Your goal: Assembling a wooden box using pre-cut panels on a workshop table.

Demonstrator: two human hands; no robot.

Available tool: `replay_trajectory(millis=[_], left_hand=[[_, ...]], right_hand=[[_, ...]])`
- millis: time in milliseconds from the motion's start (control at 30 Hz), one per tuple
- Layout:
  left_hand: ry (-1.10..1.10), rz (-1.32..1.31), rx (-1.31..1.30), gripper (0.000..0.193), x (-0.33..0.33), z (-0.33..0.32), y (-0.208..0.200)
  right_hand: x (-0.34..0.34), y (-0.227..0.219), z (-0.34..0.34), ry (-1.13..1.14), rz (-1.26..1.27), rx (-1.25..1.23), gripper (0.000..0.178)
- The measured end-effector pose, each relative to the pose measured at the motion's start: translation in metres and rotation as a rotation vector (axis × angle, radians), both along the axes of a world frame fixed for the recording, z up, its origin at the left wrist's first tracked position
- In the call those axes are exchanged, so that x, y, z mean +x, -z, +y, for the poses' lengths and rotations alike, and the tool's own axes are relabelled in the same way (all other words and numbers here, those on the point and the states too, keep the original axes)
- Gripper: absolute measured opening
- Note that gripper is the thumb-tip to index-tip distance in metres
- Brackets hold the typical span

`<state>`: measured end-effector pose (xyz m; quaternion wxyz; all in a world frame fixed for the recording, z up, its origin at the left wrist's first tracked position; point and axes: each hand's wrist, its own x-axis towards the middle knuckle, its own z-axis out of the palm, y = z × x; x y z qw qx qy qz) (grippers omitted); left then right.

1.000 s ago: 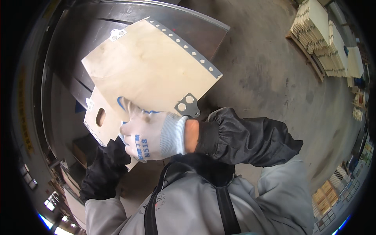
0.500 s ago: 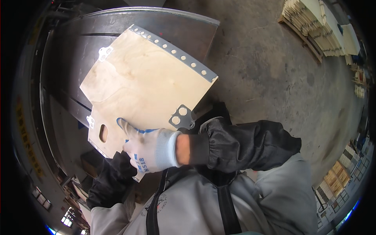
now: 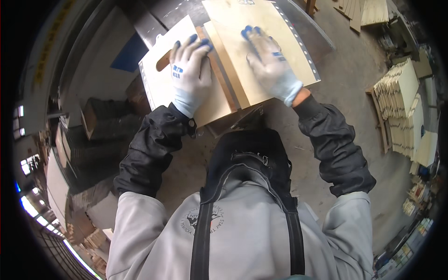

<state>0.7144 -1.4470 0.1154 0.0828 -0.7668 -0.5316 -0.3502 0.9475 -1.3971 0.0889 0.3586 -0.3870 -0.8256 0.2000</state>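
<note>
Both my hands wear white gloves with blue fingertips. My left hand (image 3: pixel 189 74) lies flat, fingers spread, on a pale plywood panel (image 3: pixel 212 100) with an oval hand slot (image 3: pixel 163 61). To its right, my right hand (image 3: pixel 269 65) rests open on a second plywood panel (image 3: pixel 233 28). A grey metal strip with a row of holes (image 3: pixel 298 43) edges that panel's right side. Between the two panels, a gap shows brown and dark strips (image 3: pixel 226 79). A metal plate with round holes (image 3: pixel 246 2) sits at the far edge of the right panel.
Underneath is a dark metal table (image 3: pixel 186 8). Stacked pale boards (image 3: pixel 396 93) stand on a pallet at the right. A blue sheet (image 3: pixel 129 53) and dark stacked material (image 3: pixel 84 158) are at the left. Concrete floor (image 3: pixel 345 88) lies to the right.
My right hand has moved from across my body to the right panel. My left hand has come into view on the left panel. The panels now lie apart with a gap, and the view has turned.
</note>
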Motion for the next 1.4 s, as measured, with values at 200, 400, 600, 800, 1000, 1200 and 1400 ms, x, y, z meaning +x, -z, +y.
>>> replay_trajectory(millis=[200, 400, 600, 800, 1000, 1200, 1400], left_hand=[[-0.176, 0.114, -0.133, 0.044, 0.004, -0.007, 0.035], [-0.184, 0.269, -0.303, 0.047, 0.012, 0.001, 0.055], [-0.145, 0.331, -0.425, 0.050, 0.012, -0.004, 0.051], [-0.055, 0.317, -0.222, 0.037, 0.000, 0.003, 0.037], [0.051, 0.253, -0.196, 0.037, -0.026, 0.042, 0.033], [0.077, 0.393, -0.115, 0.021, -0.011, 0.050, 0.019], [0.043, 0.484, -0.149, 0.022, -0.002, 0.045, 0.021]], right_hand=[[-0.017, 0.027, -0.011, 0.028, -0.460, 0.145, 0.052], [-0.026, 0.040, -0.015, 0.049, -0.595, 0.174, 0.053], [-0.020, 0.036, -0.019, 0.002, -0.605, 0.120, 0.058], [-0.019, 0.028, -0.022, 0.018, -0.653, 0.046, 0.059], [-0.035, 0.063, -0.017, 0.097, -0.547, 0.134, 0.062], [-0.042, 0.029, -0.021, 0.113, -0.645, -0.011, 0.061], [-0.020, 0.024, -0.061, 0.060, -0.681, -0.027, 0.060]])
